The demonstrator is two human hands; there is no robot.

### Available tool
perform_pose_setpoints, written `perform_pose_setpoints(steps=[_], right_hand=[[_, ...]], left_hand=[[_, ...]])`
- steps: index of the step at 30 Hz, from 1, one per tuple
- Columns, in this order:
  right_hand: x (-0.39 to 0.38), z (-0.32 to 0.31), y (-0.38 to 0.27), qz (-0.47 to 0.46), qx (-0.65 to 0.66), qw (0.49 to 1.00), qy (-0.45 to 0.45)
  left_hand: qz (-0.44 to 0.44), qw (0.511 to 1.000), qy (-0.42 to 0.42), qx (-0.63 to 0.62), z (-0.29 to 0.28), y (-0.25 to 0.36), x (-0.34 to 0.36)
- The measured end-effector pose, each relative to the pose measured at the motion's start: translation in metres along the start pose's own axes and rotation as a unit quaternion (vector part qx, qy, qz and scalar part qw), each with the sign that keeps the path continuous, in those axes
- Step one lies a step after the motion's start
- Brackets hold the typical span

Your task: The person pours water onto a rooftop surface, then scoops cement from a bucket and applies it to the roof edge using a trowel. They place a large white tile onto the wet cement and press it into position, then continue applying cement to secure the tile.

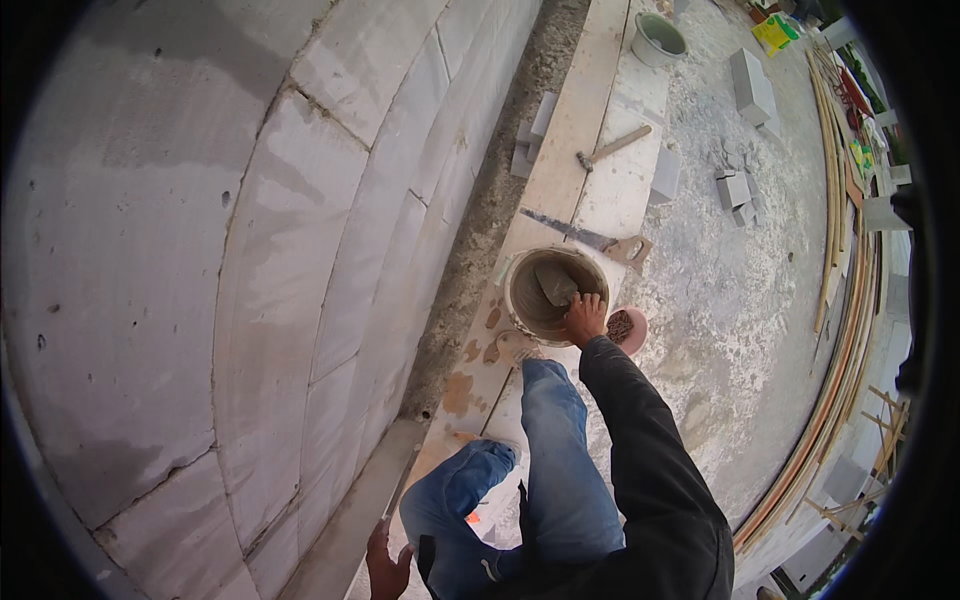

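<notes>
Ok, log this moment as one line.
right hand: holds trowel in mortar bucket | left hand: on metal straightedge | saw behind bucket

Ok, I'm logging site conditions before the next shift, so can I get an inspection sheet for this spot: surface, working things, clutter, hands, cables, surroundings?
Surface: wooden planks along the block wall, splashed with mortar.
Working things: trowel held down inside the mortar bucket.
Clutter: hand saw, hammer, block offcuts, small pink bowl, a second bucket.
Hands: right hand grips the trowel; left hand holds a long metal straightedge.
Cables: nothing seen.
Surroundings: rough concrete floor; bundled long poles along the right edge.
</notes>
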State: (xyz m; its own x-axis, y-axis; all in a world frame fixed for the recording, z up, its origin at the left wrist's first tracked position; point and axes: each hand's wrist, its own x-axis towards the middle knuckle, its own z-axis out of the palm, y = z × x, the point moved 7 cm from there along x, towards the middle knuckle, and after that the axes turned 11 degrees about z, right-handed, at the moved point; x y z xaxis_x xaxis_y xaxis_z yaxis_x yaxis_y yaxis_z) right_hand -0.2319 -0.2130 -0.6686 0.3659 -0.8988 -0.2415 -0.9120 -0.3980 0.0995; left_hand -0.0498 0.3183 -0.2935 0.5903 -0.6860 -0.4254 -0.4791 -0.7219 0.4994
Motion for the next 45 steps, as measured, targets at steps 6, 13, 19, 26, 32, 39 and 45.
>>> perform_pose_setpoints(steps=[6,13,19,26,32,39,45], right_hand=[[0.008,0.056,0.02,0.035,-0.027,0.999,-0.028],[-0.065,-0.127,0.057,-0.051,0.196,0.971,-0.128],[-0.199,-0.353,-0.102,-0.507,0.251,0.822,-0.062],[-0.451,-0.572,-0.326,-0.75,0.362,0.487,-0.262],[-0.62,-0.628,-0.406,-0.798,0.383,0.373,-0.28],[-0.636,-0.633,-0.426,-0.775,0.441,0.404,-0.204],[-0.586,-0.639,-0.403,-0.75,0.447,0.446,-0.198]], left_hand=[[-0.095,0.988,-0.074,-0.098,0.024,0.008,0.001],[-0.07,0.981,0.102,-0.152,-0.066,0.087,-0.026],[-0.111,0.966,0.199,-0.122,-0.077,0.071,-0.09],[-0.186,0.917,0.315,-0.16,-0.053,0.083,-0.19],[-0.31,0.83,0.429,-0.175,-0.001,0.087,-0.283],[-0.373,0.808,0.395,-0.226,0.058,0.092,-0.315],[-0.355,0.813,0.394,-0.242,0.035,0.077,-0.298]])
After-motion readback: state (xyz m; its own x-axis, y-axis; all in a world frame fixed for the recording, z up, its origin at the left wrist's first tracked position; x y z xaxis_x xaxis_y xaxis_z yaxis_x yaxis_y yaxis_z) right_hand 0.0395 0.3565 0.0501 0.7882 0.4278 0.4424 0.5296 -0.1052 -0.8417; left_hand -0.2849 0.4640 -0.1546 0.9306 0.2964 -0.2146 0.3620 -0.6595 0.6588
